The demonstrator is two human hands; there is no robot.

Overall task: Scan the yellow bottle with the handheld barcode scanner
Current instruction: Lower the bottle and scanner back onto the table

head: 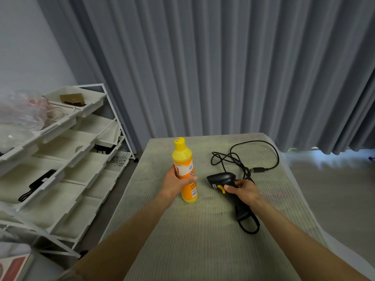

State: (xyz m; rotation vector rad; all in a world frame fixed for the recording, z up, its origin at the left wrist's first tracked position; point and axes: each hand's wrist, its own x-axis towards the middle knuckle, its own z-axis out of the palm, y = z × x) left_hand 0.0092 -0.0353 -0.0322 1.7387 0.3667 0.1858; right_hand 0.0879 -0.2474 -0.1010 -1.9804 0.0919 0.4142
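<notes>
Bottle [185, 171], rigid and seemingly slick, is standing in my left grip [176, 184], clasped mid-label; right grip [243, 192] is clenching the scanner [222, 179].

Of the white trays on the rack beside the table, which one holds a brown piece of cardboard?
The top tray, nearest the curtain. It alone holds the brown cardboard; a lower tray holds a black device.

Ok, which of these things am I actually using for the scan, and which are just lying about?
In use: yellow bottle in the left hand; scanner in the right hand; its cable.

Lying about: white tray rack, plastic bags, curtain.
</notes>
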